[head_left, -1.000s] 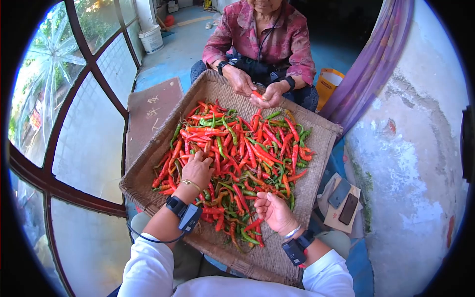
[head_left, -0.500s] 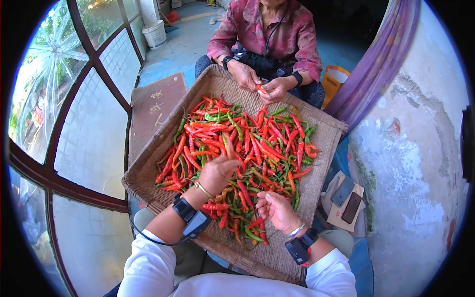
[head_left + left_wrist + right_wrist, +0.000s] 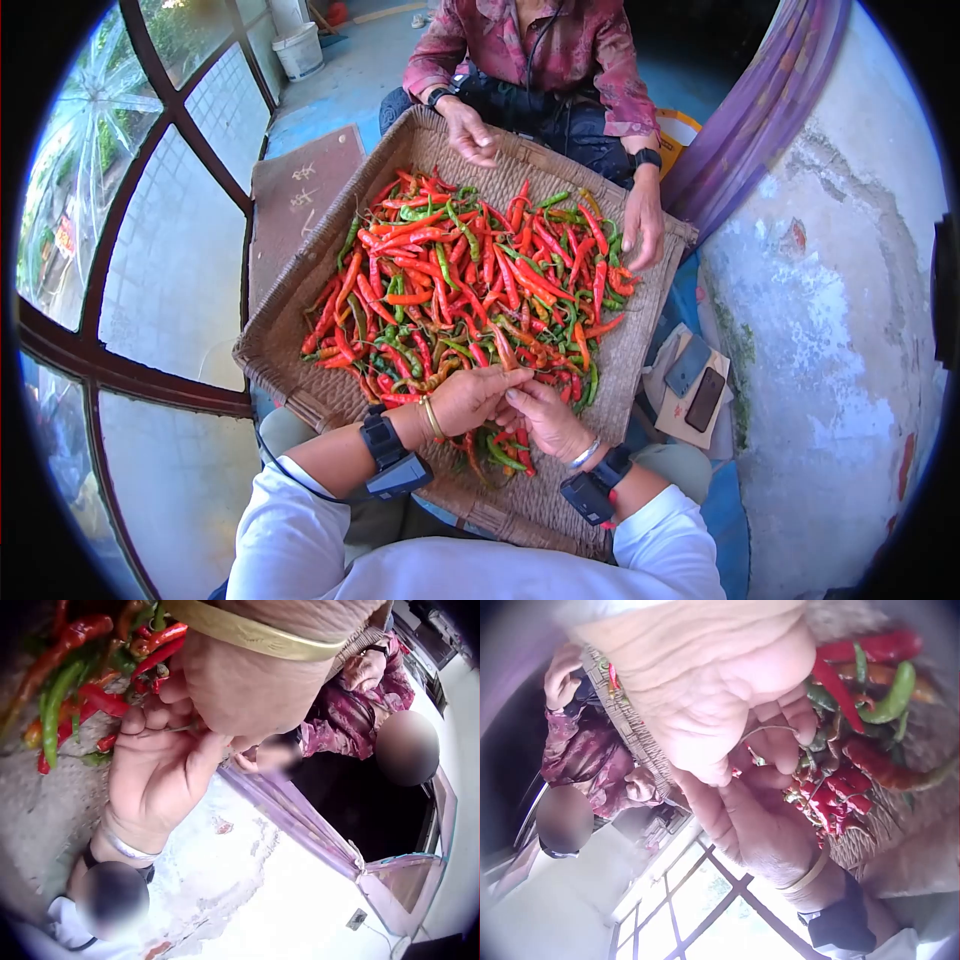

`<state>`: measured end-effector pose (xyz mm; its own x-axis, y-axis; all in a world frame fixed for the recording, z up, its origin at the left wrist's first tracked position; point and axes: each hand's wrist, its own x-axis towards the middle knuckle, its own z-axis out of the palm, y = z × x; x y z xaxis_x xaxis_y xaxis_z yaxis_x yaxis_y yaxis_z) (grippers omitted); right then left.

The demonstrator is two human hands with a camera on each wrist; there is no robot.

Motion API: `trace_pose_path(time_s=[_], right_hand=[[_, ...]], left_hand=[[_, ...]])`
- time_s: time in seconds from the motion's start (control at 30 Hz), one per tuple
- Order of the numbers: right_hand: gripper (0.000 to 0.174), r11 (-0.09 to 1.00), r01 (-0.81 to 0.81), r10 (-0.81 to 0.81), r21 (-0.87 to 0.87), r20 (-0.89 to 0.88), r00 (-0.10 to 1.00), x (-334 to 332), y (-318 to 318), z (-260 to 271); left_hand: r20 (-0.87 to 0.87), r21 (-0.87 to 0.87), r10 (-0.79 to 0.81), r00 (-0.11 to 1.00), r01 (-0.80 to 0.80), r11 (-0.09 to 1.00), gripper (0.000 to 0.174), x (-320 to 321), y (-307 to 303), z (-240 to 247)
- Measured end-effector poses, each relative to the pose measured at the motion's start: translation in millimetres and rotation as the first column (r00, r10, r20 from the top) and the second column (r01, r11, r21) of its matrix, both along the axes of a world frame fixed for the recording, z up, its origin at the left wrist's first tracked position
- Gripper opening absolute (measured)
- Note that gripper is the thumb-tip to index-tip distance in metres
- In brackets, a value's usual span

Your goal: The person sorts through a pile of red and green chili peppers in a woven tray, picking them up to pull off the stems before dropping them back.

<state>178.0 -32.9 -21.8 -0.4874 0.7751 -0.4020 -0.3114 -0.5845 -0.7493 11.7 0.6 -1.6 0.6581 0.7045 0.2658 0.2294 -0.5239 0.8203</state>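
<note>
In the head view my left hand [image 3: 472, 400] and right hand [image 3: 556, 424] meet over the near part of a heap of red and green chili peppers [image 3: 430, 265]. A brownish-red chili pepper [image 3: 504, 350] sticks up from between the fingertips, gripped by my left hand. My right hand's fingers are curled, the thumb close against the left fingertips. A thin curved stem [image 3: 771, 728] lies across the right fingers in the right wrist view. Much of the grip is hidden by the hands themselves. The heap lies in a shallow woven basket [image 3: 290, 330].
Across the basket sits another person, one hand [image 3: 470, 135] over the far rim, the other hand [image 3: 644, 225] by the peppers' right edge. Two phones [image 3: 705, 398] lie on paper at the right. Paned windows stand left, a rough wall [image 3: 810, 300] right.
My left hand has come from the heap's middle back toward my right hand, bringing a chili pepper. The other person's hands have parted, and the red pepper between them is gone from sight.
</note>
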Motion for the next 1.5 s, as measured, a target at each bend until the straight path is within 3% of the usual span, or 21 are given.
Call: trace_pose_path(time_s=[0.03,0.13,0.17,0.23,0.37,0.47,0.53,0.67,0.73,0.77,0.87,0.97,1.03,1.07,1.13,1.17,1.27,1.3,1.33,1.4,1.5], right_hand=[[0.021,1.0,0.024,-0.025,0.018,0.026,0.999,0.3,0.6,-2.7],[0.021,0.999,0.04,-0.043,0.037,0.074,0.996,1.6,1.6,-2.2],[0.02,0.999,0.035,-0.038,0.036,0.093,0.995,2.2,2.2,-1.5],[0.02,0.998,0.013,-0.022,0.058,0.15,0.989,3.4,1.6,-1.4],[0.019,0.991,-0.096,0.058,0.093,0.348,0.936,5.8,1.6,5.2],[0.02,0.989,-0.104,0.068,0.101,0.315,0.947,11.1,3.7,13.6],[0.02,0.991,-0.072,0.041,0.111,0.259,0.965,16.6,5.5,17.8],[0.022,0.998,0.03,-0.035,0.056,0.099,0.995,33.7,11.5,31.2],[0.02,0.995,0.078,-0.083,0.056,0.103,0.991,42.2,14.7,25.8],[0.02,0.995,0.074,-0.081,0.064,0.116,0.99,46.7,16.4,25.3],[0.02,0.997,0.043,-0.052,0.057,0.16,0.986,50.6,20.5,28.3],[0.024,0.995,-0.086,0.073,0.059,0.193,0.978,53.0,26.7,25.2],[0.034,0.949,0.241,-0.21,0.204,-0.163,0.964,49.1,34.0,34.1],[0.034,0.949,0.24,-0.21,0.203,-0.162,0.964,46.3,35.9,41.1],[0.053,0.852,0.515,-0.49,0.093,-0.204,0.847,41.5,37.4,53.6],[0.061,0.869,0.485,-0.468,0.102,-0.151,0.871,42.1,37.4,46.8],[0.056,0.927,0.37,-0.362,0.064,-0.111,0.925,44.6,32.6,26.2],[0.041,0.933,0.357,-0.351,0.049,-0.099,0.931,45.5,31.5,20.8],[0.041,0.934,0.355,-0.35,0.045,-0.097,0.932,46.3,30.0,17.8],[0.032,0.946,0.323,-0.321,-0.004,-0.138,0.937,45.4,29.3,16.6],[0.025,0.94,0.336,-0.341,-0.063,-0.148,0.928,40.5,26.8,16.8]], left_hand=[[-0.001,0.004,0.001,1.0,-0.001,1.0,0.044,-0.9,0.3,1.6],[-0.386,0.126,0.12,0.915,-0.077,0.989,0.035,-2.1,-2.3,11.0],[-0.385,0.129,0.121,0.915,-0.076,0.989,0.035,-2.6,-1.6,15.0],[-0.614,0.214,0.137,0.777,-0.003,0.977,0.034,-5.2,1.1,21.5],[-0.604,0.324,0.185,0.775,0.028,0.945,0.029,-11.1,5.6,11.7],[-0.431,0.512,0.215,0.877,0.042,0.858,0.024,-15.5,12.2,4.9],[-0.273,0.228,0.061,0.96,0.003,0.974,0.024,-19.3,15.6,2.5],[-0.257,-0.014,0.022,0.966,-0.026,1.0,0.021,-30.2,21.4,8.9],[-0.596,0.162,0.198,0.778,-0.125,0.979,0.02,-38.1,26.0,11.2],[-0.595,0.162,0.198,0.779,-0.125,0.979,0.02,-40.3,27.8,11.7],[-0.777,0.283,0.32,0.543,-0.153,0.947,0.021,-44.2,29.9,11.0],[-0.799,0.242,0.278,0.533,-0.138,0.96,0.022,-39.4,27.5,9.0],[-0.811,0.22,0.25,0.53,-0.12,0.968,0.022,-38.3,25.9,7.9],[-0.78,0.246,0.272,0.564,-0.124,0.961,0.021,-38.2,24.7,6.3],[-0.747,0.272,0.295,0.596,-0.132,0.953,0.021,-38.0,23.9,4.2],[-0.736,0.29,0.308,0.603,-0.129,0.948,0.02,-38.4,24.7,4.1],[-0.737,0.298,0.316,0.597,-0.133,0.945,0.02,-38.4,29.3,-2.2],[-0.743,0.297,0.321,0.587,-0.14,0.945,0.019,-37.8,30.3,-5.4],[-0.745,0.292,0.318,0.587,-0.143,0.946,0.019,-37.1,30.7,-7.8],[-0.556,0.464,0.434,0.709,-0.169,0.87,0.017,-35.7,34.5,-9.3],[-0.558,0.552,0.451,0.697,-0.095,0.829,0.012,-38.0,51.7,-19.9]])
